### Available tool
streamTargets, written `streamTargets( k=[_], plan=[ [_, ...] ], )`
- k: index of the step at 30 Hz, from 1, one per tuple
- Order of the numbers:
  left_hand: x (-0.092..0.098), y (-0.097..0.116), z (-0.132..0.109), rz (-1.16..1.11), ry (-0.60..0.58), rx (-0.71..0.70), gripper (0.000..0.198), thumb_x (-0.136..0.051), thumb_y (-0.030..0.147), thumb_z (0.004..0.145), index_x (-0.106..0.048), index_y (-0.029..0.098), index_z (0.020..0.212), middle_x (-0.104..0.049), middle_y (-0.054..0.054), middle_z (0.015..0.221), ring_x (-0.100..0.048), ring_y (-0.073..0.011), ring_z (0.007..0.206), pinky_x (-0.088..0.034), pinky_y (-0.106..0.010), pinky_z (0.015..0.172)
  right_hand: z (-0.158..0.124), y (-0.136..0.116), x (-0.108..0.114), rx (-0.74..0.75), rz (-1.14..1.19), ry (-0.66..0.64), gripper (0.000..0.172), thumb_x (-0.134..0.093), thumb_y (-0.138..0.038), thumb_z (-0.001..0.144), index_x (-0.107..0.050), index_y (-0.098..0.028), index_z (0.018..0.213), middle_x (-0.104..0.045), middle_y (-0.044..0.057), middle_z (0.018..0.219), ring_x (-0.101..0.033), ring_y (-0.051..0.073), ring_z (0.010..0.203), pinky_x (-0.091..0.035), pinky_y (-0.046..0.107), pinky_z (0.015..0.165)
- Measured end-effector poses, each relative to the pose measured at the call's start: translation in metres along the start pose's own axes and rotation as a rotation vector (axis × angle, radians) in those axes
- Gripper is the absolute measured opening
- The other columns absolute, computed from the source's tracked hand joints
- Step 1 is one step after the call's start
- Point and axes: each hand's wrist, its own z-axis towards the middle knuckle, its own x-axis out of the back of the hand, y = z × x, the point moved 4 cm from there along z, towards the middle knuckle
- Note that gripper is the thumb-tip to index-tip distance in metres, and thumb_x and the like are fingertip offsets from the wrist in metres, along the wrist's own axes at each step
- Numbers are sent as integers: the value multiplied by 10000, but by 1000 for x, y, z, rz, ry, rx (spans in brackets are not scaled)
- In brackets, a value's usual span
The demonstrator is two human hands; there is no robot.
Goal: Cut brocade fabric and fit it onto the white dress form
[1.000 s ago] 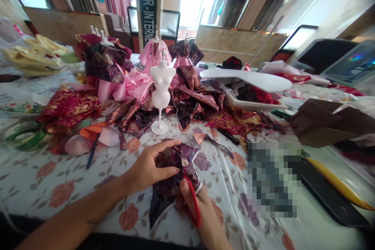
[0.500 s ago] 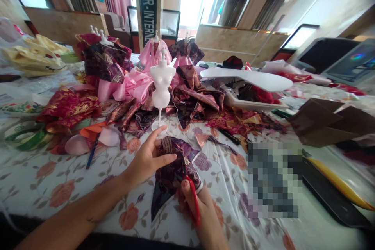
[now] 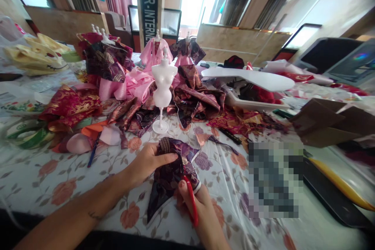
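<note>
Left hand (image 3: 148, 162) lies spread, fingers pressed flat on a dark purple brocade garment piece (image 3: 170, 172). That piece lies at centre view on the floral-sheeted surface (image 3: 67, 191), its pointed end toward 7 o'clock. Right hand (image 3: 203, 218), at 5 o'clock from the piece, is closed around red-handled scissors (image 3: 191, 203), with the thumb at the upper end of the handle; the blades cannot be seen against the fabric.

Items around the piece, left to right: yellow patterned fabric (image 3: 36, 56) at 10 o'clock, red-and-gold brocade (image 3: 68, 105) also at 10 o'clock, and a blue pen (image 3: 93, 154) at 9 o'clock. A white dress form (image 3: 162, 86) stands upright on its round base at 12 o'clock, just beside pink satin (image 3: 137, 86). A heap of purple brocade (image 3: 196, 93) lies at 1 o'clock, a white plastic board (image 3: 249, 78) at 2 o'clock, and brown folded card (image 3: 331, 125) at 3 o'clock.
</note>
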Motion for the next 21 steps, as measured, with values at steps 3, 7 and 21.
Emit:
streamTargets(
  k=[3,7,21],
  plan=[
    [-2,-2,0,-5,-42,16,246,-735,325,731,-712,141,893,-725,-40,805,-655,-171,737,-501,-264,696,-3,-4,1,3,8,14,590,-519,-768,696,-477,-186,605,-447,-36,480,-369,88,435,-296,218,425],
    [-4,-3,-1,-11,-70,23,229,-736,320,727,-718,139,867,-728,-40,781,-659,-172,713,-497,-257,671,-6,-6,1,18,38,29,554,-540,-730,719,-490,-186,629,-460,-36,497,-387,94,464,-328,217,453],
    [-7,-2,-3,-61,-93,46,228,-724,308,737,-710,132,883,-718,-51,799,-657,-180,755,-505,-293,744,-4,-3,-1,8,32,64,598,-550,-775,657,-441,-192,581,-400,-58,418,-334,66,380,-254,198,381]
  ],
)
